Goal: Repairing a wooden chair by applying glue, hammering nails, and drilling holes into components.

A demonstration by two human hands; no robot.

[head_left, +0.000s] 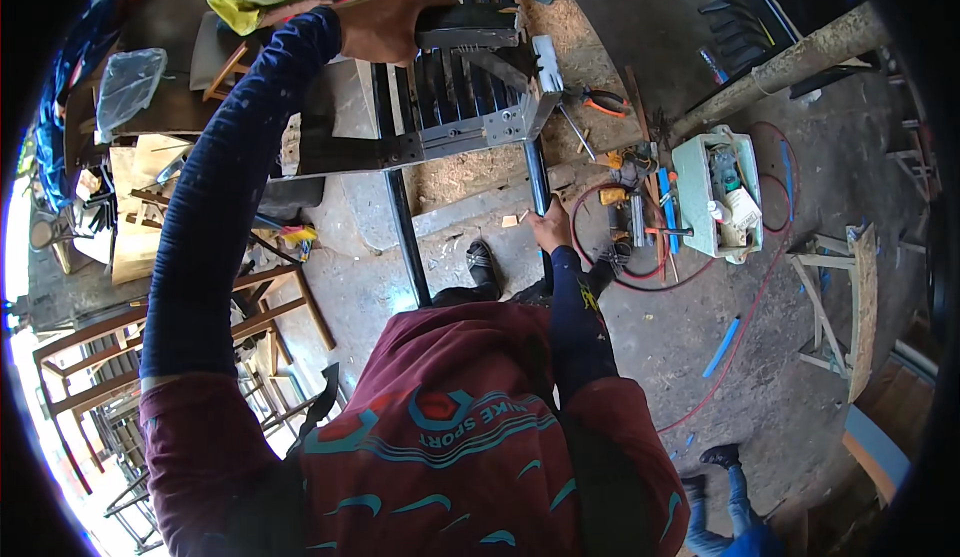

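Observation:
A black slatted frame, like a chair [470,82], rests on a sawdust-strewn board [590,52] in front of me. My left hand [385,22] is closed round a dark bar [465,27] at its far side. My right hand [550,227] is wrapped round a round black leg [537,177] that points toward me. A second black leg [402,227] reaches past my left side toward my body. Across the frame runs a grey rail [470,135] with screw holes, joined at its right end to an angled piece with a pale end [548,65]. My left fingers are partly hidden.
Orange-handled pliers [605,103] and a screwdriver [577,132] lie right of the frame. Beyond are power tools [632,167], a pale tool bin [685,197] and a red hose [735,367]. Another person's arm [290,12] is at upper left. Wooden frames [190,342] stand left.

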